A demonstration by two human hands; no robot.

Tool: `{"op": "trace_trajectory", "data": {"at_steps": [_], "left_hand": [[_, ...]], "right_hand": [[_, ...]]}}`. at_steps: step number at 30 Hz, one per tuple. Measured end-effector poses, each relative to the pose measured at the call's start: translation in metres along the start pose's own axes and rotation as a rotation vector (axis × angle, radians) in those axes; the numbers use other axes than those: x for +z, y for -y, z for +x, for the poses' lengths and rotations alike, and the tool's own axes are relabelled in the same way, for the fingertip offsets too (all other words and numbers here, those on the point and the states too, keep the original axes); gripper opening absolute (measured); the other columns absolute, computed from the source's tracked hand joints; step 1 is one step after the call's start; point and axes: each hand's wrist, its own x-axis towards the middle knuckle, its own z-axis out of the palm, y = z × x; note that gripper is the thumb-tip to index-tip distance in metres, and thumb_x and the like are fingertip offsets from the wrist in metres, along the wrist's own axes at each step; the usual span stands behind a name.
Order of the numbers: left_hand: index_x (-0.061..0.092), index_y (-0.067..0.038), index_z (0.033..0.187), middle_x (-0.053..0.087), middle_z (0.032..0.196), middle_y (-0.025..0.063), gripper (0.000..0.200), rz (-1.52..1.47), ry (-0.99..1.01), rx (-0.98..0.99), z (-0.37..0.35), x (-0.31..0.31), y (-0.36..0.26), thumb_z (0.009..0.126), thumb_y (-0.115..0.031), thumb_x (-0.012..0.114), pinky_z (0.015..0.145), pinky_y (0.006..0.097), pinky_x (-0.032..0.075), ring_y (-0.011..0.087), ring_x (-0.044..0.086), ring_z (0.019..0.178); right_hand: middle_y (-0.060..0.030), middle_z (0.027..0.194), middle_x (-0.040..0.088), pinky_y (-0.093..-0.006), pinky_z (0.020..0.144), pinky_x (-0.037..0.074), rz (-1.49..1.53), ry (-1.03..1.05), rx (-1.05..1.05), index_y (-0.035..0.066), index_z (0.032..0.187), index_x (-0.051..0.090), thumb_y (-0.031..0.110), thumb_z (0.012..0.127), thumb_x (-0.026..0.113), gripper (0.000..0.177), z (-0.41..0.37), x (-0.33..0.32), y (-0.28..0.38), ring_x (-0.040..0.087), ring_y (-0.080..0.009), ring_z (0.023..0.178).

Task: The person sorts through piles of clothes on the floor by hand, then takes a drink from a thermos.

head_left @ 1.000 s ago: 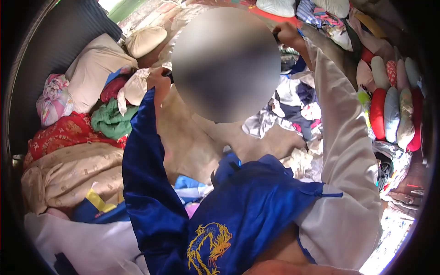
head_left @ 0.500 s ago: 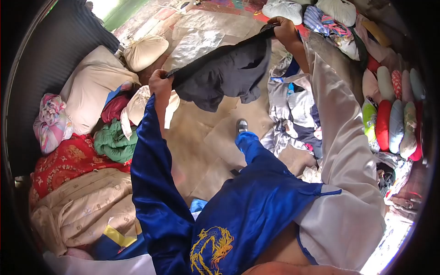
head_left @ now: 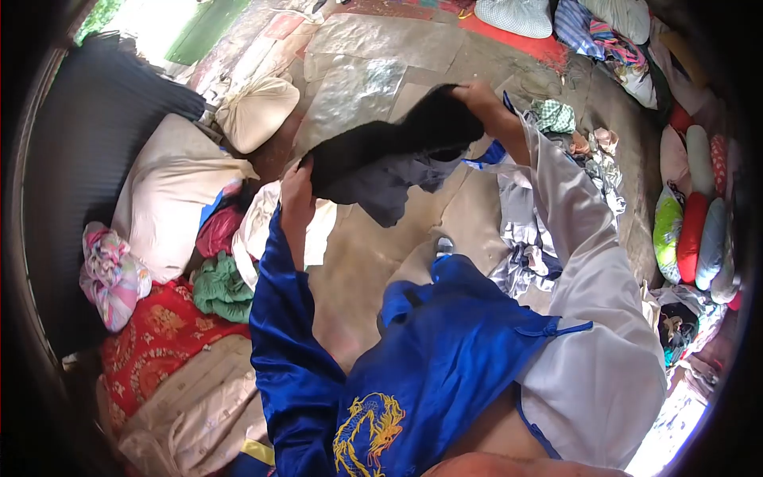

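Observation:
A dark garment (head_left: 373, 163) with a wide black band along its top edge is stretched between my two hands, out in front of me above the floor. My left hand (head_left: 297, 193), below a blue satin sleeve, grips the band's left end. At the other end, my right hand (head_left: 486, 111) has its fingers closed on the band, higher and farther out. The cloth's lower part hangs in loose folds. Its exact kind I cannot make out.
Left of me lie a large beige sack (head_left: 163, 199), a green cloth (head_left: 222, 288) and a red patterned cloth (head_left: 155, 346). Grey and white clothes (head_left: 524, 222) are heaped on the floor at right. Several stuffed rolls (head_left: 691, 238) stand at the far right, near a dark corrugated sheet's (head_left: 87, 175) opposite side.
Both hands have come lower and nearer with the garment. Its band has turned flatter and now sags in the middle, showing more of its width. My view has shifted too.

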Motion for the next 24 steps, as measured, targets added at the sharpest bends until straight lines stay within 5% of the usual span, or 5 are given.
{"op": "trace_trajectory", "data": {"at_steps": [4,7,9,12,24], "left_hand": [[0.056,0.001,0.132,0.067,0.121,0.0125,0.040,-0.414,0.218,-0.300,0.050,0.006,-0.022,0.103,-0.027,0.053,0.095,0.0389,0.050,0.0252,0.064,0.109],[0.057,0.001,0.132,0.066,0.127,0.0158,0.048,-0.766,0.363,-0.577,0.085,0.020,-0.067,0.106,-0.038,0.045,0.104,0.0415,0.049,0.0284,0.065,0.115],[0.058,0.002,0.131,0.067,0.124,0.0163,0.053,-0.866,0.494,-0.506,0.122,0.017,-0.068,0.106,-0.043,0.043,0.103,0.0422,0.050,0.0295,0.066,0.112],[0.056,0.004,0.131,0.065,0.127,0.0173,0.061,-0.882,0.500,-0.468,0.187,0.012,-0.058,0.106,-0.048,0.039,0.106,0.0430,0.048,0.0301,0.064,0.116],[0.052,-0.001,0.141,0.058,0.141,0.0136,0.056,-1.177,0.650,-0.447,0.425,-0.006,-0.060,0.108,-0.041,0.031,0.117,0.0436,0.033,0.0282,0.052,0.133]], "right_hand": [[-0.0105,0.099,0.074,-0.0326,0.076,0.058,0.120,0.263,0.445,0.000,0.113,0.069,0.043,0.091,0.070,0.048,0.032,-0.003,0.027,0.072,-0.0210,0.082],[-0.0122,0.115,0.071,-0.0353,0.093,0.055,0.480,0.313,0.382,0.002,0.126,0.062,0.045,0.097,0.061,0.052,0.080,-0.027,0.011,0.070,-0.0215,0.102],[-0.0115,0.118,0.071,-0.0368,0.096,0.054,0.745,0.237,0.189,0.001,0.125,0.062,0.038,0.107,0.043,0.046,0.116,-0.034,-0.014,0.070,-0.0228,0.102],[-0.0103,0.118,0.070,-0.0372,0.101,0.050,0.790,0.309,-0.126,0.002,0.127,0.061,0.038,0.105,0.044,0.046,0.154,-0.024,-0.019,0.067,-0.0227,0.110],[-0.0149,0.122,0.069,-0.0452,0.106,0.047,1.065,0.055,0.107,0.000,0.128,0.061,0.044,0.105,0.042,0.053,0.323,0.052,0.035,0.066,-0.0307,0.113]]}}
